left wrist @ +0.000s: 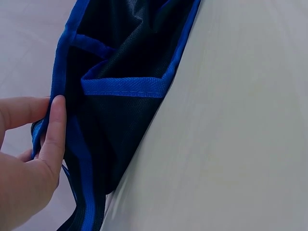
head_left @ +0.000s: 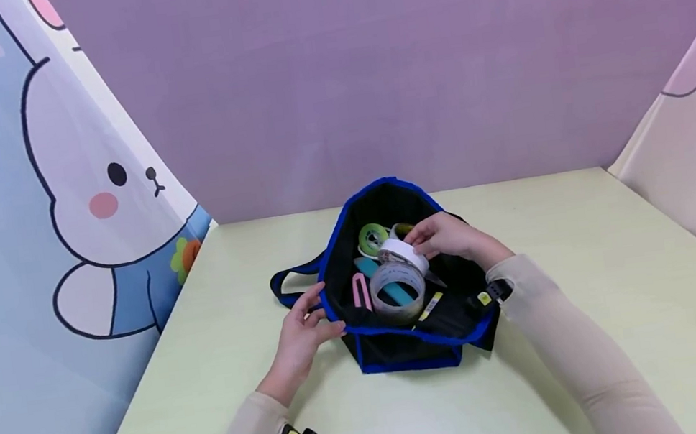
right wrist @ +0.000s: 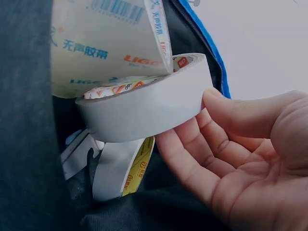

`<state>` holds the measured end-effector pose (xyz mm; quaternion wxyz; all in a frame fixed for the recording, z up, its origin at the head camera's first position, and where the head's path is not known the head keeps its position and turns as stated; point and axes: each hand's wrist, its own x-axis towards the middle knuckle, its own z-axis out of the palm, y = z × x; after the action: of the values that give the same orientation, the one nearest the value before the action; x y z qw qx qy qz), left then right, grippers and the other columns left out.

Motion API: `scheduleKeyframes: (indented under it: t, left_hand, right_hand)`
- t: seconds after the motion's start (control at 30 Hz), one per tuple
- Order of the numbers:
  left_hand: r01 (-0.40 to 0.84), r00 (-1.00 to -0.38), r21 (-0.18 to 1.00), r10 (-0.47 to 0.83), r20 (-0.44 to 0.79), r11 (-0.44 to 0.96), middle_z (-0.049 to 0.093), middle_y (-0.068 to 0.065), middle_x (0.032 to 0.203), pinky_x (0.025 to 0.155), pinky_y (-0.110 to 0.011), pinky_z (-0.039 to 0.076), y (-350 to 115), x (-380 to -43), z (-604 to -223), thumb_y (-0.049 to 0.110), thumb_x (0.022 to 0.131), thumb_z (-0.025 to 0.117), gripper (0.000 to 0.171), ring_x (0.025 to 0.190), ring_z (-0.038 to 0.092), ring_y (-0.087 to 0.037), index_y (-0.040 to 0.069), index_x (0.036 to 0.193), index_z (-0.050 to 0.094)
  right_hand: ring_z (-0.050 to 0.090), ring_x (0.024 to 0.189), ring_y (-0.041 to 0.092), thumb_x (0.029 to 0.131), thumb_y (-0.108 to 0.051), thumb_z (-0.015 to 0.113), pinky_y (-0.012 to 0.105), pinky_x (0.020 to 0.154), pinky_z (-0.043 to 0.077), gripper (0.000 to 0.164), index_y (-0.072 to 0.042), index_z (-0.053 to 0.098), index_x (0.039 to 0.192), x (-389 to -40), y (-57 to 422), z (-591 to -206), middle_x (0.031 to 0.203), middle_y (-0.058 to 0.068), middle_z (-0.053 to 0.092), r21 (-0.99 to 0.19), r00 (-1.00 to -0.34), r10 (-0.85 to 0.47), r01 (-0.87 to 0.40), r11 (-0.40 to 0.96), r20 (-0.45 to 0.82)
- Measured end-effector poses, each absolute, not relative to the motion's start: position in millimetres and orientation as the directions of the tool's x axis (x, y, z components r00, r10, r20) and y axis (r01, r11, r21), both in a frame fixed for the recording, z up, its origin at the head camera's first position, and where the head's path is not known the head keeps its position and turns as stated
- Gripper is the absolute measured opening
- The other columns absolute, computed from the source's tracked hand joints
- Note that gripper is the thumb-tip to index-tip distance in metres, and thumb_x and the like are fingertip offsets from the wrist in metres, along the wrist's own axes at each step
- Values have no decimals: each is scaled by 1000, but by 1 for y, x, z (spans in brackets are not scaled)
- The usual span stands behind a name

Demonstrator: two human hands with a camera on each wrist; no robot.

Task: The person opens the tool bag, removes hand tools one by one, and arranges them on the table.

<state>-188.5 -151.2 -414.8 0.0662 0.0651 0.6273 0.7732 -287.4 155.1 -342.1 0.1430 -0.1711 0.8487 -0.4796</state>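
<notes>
A black tool bag with blue trim (head_left: pixel 406 352) stands on the table, its mouth spread wide. My left hand (head_left: pixel 297 335) pinches the bag's blue-edged rim at the left; thumb and fingers lie on either side of it in the left wrist view. Inside the bag mouth, my right hand (head_left: pixel 451 237) grips a white roll of tape (right wrist: pixel 144 108) by its edge, thumb above and fingers below. Against that roll leans a wide clear packing tape roll (right wrist: pixel 110 53). A narrower roll with a yellow inside (right wrist: pixel 137 166) lies beneath it.
Also in the bag are a green tape roll (head_left: pixel 372 238), a teal flat item (head_left: pixel 367 267), a pink item (head_left: pixel 357 292) and a yellow-and-white strip (head_left: pixel 431 306). A strap loop (head_left: pixel 279 283) sticks out left. A purple wall (head_left: pixel 370 77) rises behind the pale table (head_left: pixel 559 234).
</notes>
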Motion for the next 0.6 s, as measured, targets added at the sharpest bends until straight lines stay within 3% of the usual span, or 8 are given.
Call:
scheduleKeyframes:
  t: [0.17, 0.37, 0.6]
  left_hand:
    - [-6, -982, 980, 188, 32, -199, 33, -17, 128, 75, -33, 60, -154, -188, -414, -21, 82, 63, 75, 89, 61, -18, 0, 150, 37]
    - [-13, -976, 979, 216, 33, -204, 31, -17, 127, 75, -30, 60, -161, -185, -413, -21, 83, 62, 75, 88, 61, -15, -2, 150, 36]
    - [-27, -970, 978, 242, 25, -208, 32, -16, 126, 75, -30, 60, -169, -181, -413, -23, 82, 61, 75, 88, 61, -15, -2, 150, 36]
  right_hand:
    - [63, 88, 19, 93, 6, 62, 32, 80, 57, 25, 14, 64, 117, -287, 154, -341, 107, 20, 69, -884, -902, -430, -180, 432, -26]
    - [63, 85, 17, 92, 7, 63, 38, 84, 58, 25, 17, 63, 115, -277, 148, -336, 99, 13, 69, -912, -907, -416, -224, 344, 65]
    - [61, 84, 14, 92, 7, 63, 26, 79, 56, 25, 16, 62, 116, -261, 140, -324, 92, 4, 67, -928, -922, -371, -230, 292, 111]
